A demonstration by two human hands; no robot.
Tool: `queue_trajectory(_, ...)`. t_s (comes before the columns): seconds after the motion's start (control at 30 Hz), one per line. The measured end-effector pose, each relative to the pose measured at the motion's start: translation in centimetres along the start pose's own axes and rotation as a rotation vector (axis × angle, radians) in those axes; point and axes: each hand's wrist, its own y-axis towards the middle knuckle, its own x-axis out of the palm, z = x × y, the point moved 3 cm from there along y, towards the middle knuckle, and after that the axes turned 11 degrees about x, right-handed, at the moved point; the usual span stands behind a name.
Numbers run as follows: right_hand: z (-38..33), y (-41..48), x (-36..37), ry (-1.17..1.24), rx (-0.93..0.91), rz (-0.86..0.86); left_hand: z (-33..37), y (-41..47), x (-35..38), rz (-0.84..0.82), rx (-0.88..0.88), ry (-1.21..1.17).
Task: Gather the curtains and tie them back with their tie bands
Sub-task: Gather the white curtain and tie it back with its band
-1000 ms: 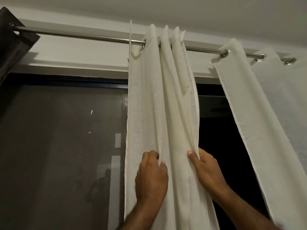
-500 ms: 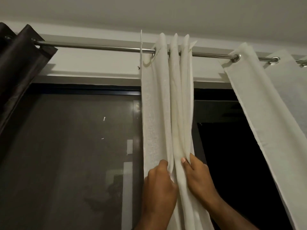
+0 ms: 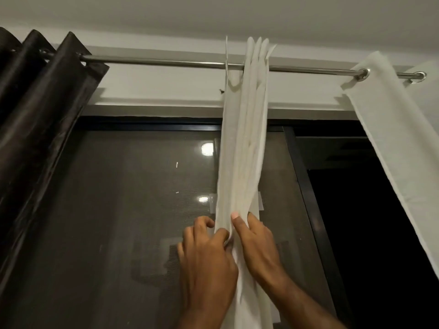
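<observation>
— What are the fingers doing?
— Both hands pinch the white curtain (image 3: 242, 150): left hand (image 3: 209, 260) and right hand (image 3: 257, 248) clasp its bunched folds between them.
— And the curtain itself?
— Hanging mid-rod (image 3: 166, 62), between a dark curtain (image 3: 40, 103) and another white panel (image 3: 392, 138).

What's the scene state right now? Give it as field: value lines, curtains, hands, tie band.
setting: curtain rod over a dark window
middle curtain: white curtain, gathered into narrow pleats, hanging from the rod
left hand: left hand pinching the pleats from the left
right hand: right hand pressing the pleats from the right
other curtains: dark curtain bunched at far left; second white panel hanging loose at right
tie band: none visible
task stage: gathering, not yet tied
</observation>
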Motion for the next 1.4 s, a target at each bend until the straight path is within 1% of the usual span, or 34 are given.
queue_trajectory(0.03,0.0,-0.1,-0.7,0.035,0.015,-0.016,0.5,-0.1,0.7,-0.020,0.004,-0.041)
queue_trajectory(0.07,0.2,-0.2,-1.3,0.022,0.025,-0.023,0.7,-0.2,1.7,-0.088,-0.039,-0.110)
queue_trajectory(0.13,0.8,0.1,-2.5,-0.109,0.020,0.019,1.1,-0.2,3.4,-0.214,-0.114,-0.269)
queue_trajectory(0.2,1.7,0.5,-3.8,-0.228,0.027,0.083,1.2,-0.3,4.6,-0.195,-0.148,-0.459)
queue_trajectory(0.27,2.3,0.5,-4.8,-0.211,0.022,0.116,0.8,-0.2,5.6,-0.165,-0.222,-0.605)
queue_trajectory(0.3,2.4,0.4,-5.3,-0.192,0.013,0.114,0.7,-0.2,6.1,-0.142,-0.255,-0.634)
queue_trajectory(0.37,3.0,0.7,-6.0,-0.185,0.007,0.117,0.7,-0.1,6.4,-0.032,-0.281,-0.624)
queue_trajectory(0.43,3.7,1.0,-6.6,-0.230,0.014,0.141,1.2,0.0,6.2,0.056,-0.233,-0.595)
queue_trajectory(0.47,4.0,1.0,-6.8,-0.239,0.019,0.138,1.9,0.0,6.2,0.065,-0.195,-0.596)
queue_trajectory(0.57,3.9,0.7,-6.9,-0.131,-0.009,0.075,4.0,0.0,6.5,0.029,-0.142,-0.657)
queue_trajectory(0.7,3.9,-0.3,-6.5,0.062,0.052,-0.050,5.6,-0.2,7.4,0.096,-0.230,-0.677)
queue_trajectory(0.77,4.7,-0.6,-6.6,0.066,0.063,-0.025,6.0,-0.2,7.5,0.107,-0.243,-0.667)
queue_trajectory(0.87,6.2,-0.9,-7.5,0.031,0.040,0.096,6.5,-0.3,8.0,0.076,-0.136,-0.552)
queue_trajectory(0.93,6.7,-1.4,-7.8,0.069,0.042,0.127,6.7,-0.6,8.1,0.076,-0.088,-0.488)
queue_trajectory(1.0,7.4,-1.8,-7.8,0.125,0.073,0.117,6.8,-0.8,8.6,0.114,-0.075,-0.481)
queue_trajectory(1.07,8.1,-2.0,-7.9,0.218,0.134,0.066,6.9,-1.0,8.7,0.123,-0.147,-0.543)
queue_trajectory(1.13,8.5,-2.1,-8.2,0.305,0.213,-0.017,6.9,-1.0,8.8,0.098,-0.207,-0.594)
queue_trajectory(1.17,8.6,-2.1,-8.4,0.302,0.229,-0.047,6.8,-1.0,8.8,0.075,-0.218,-0.577)
queue_trajectory(1.23,9.1,-2.1,-8.7,0.206,0.199,-0.065,6.8,-1.1,8.8,0.053,-0.235,-0.517)
queue_trajectory(1.33,9.9,-2.2,-9.1,0.023,0.137,-0.033,7.4,-1.5,8.6,0.047,-0.217,-0.450)
queue_trajectory(1.4,10.0,-2.5,-9.4,-0.033,0.108,-0.001,8.0,-1.8,8.1,0.041,-0.190,-0.417)
